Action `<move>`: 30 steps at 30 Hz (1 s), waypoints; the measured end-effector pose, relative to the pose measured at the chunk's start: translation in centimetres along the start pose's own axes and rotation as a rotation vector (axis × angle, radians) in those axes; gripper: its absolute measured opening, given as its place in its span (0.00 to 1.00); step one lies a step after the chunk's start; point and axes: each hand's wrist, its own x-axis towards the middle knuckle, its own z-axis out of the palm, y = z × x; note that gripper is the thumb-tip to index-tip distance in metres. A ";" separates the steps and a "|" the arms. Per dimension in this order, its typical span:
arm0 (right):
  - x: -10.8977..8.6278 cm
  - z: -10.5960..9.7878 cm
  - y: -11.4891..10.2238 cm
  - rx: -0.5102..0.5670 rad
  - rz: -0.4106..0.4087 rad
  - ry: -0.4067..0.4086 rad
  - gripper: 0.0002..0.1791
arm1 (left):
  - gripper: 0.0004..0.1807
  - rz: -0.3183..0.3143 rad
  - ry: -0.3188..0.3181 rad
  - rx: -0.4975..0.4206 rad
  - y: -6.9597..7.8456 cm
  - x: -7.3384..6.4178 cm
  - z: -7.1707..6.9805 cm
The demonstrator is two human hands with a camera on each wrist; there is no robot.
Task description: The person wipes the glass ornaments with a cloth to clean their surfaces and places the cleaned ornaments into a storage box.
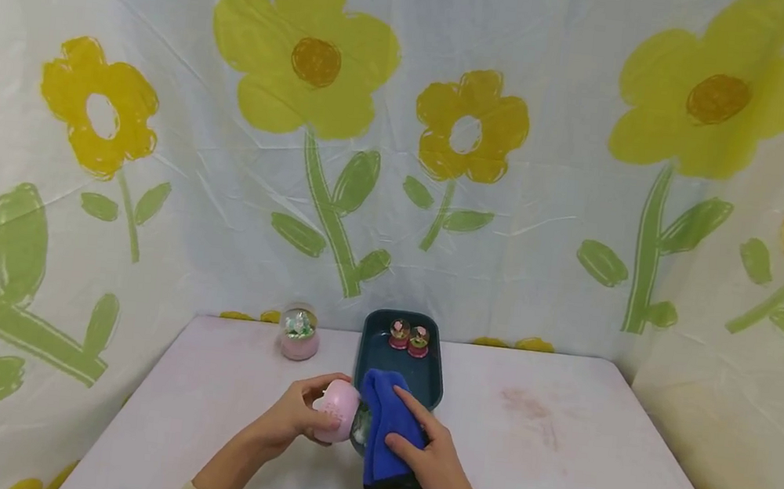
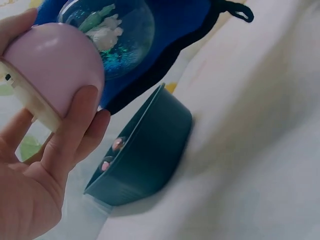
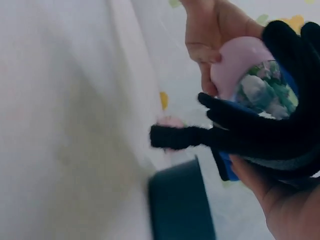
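Observation:
My left hand (image 1: pixel 293 416) grips a snow globe by its pink base (image 1: pixel 340 410), tipped on its side so the clear dome points right. Inside the dome (image 2: pixel 125 42), the left wrist view shows a white figure, something green and shiny glitter. A folded blue cloth (image 1: pixel 384 433) with black edging and a hanging loop is held in my right hand (image 1: pixel 438 461), thumb on its near face. The cloth lies right against the dome, behind it in the left wrist view. In the right wrist view, the cloth's dark edging (image 3: pixel 260 132) covers part of the right hand.
Under and beyond the hands sits a dark teal tray (image 1: pixel 390 366) on the white table (image 1: pixel 519 469). Two small red-based globes (image 1: pixel 400 333) stand at its far end. Another pink-based snow globe (image 1: pixel 299 334) stands left of the tray. A flower-print curtain (image 1: pixel 540 251) closes off the back.

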 end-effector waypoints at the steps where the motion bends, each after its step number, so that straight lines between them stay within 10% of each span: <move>1: 0.0 0.1 0.1 0.034 0.017 0.013 0.31 | 0.36 -0.005 0.005 -0.015 0.0 -0.1 0.1; 9: 0.1 1.7 0.6 0.203 0.121 0.169 0.33 | 0.36 -0.007 0.091 -0.148 -1.0 0.0 0.9; 17: 0.5 2.7 0.7 0.120 0.015 0.291 0.37 | 0.37 0.035 0.206 -0.206 -1.2 0.5 2.0; 24: 0.7 1.9 0.7 -0.090 -0.084 0.285 0.36 | 0.40 0.099 0.292 -0.051 -0.4 0.2 3.3; 30: 0.1 0.2 0.8 -0.229 -0.052 0.115 0.34 | 0.41 0.119 0.271 0.204 -0.9 -0.4 3.6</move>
